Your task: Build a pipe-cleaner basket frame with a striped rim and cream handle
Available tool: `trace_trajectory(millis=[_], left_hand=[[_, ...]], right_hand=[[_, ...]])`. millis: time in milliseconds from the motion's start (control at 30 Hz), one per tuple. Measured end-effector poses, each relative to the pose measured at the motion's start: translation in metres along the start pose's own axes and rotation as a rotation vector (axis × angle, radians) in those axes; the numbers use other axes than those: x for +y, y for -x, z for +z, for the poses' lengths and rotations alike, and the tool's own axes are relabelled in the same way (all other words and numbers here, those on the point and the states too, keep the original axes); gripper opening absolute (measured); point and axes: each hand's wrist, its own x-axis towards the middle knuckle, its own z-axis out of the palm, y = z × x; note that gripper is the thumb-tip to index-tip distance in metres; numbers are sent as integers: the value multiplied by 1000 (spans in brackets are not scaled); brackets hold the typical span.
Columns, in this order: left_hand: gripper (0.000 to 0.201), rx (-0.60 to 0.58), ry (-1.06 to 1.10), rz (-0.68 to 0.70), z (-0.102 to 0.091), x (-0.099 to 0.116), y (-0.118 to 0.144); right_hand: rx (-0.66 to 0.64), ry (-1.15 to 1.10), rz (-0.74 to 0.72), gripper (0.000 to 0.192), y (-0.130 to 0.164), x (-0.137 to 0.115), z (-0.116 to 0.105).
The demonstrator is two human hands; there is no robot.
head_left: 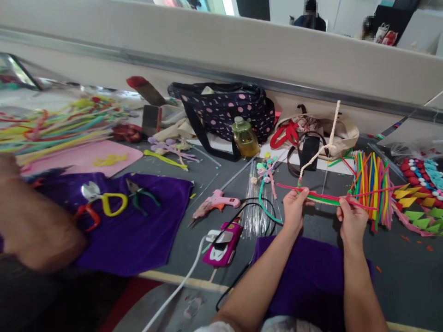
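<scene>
A frame of fuzzy pipe cleaners stretches between my two hands above the table. Its lower bar is red, green and cream, and a cream twisted stem rises from it. My left hand pinches the bar's left end. At the other end, my right hand has its fingers closed on the bar. Loose red pipe cleaner ends stick out past both hands. Right beside my right hand lies a bundle of many-coloured pipe cleaners. A purple cloth is under my forearms.
A pink glue gun, clear glue sticks and a magenta power strip with cables lie left of me. Farther left, scissors and pliers rest on purple cloth, near another person's arm. A bottle and bags stand behind.
</scene>
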Motion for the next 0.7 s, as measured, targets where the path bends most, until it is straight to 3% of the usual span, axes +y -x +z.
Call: trace_trajectory(millis=[233, 433, 700], left_hand=[[35, 17, -17, 52, -2, 2, -3], [37, -53, -39, 15, -4, 8, -2], [36, -78, -37, -14, -4, 9, -3]], right_hand=[[13, -30, 74, 26, -4, -4, -3], [18, -73, 157, 24, -8, -7, -7], [21, -80, 162, 22, -8, -8, -8]])
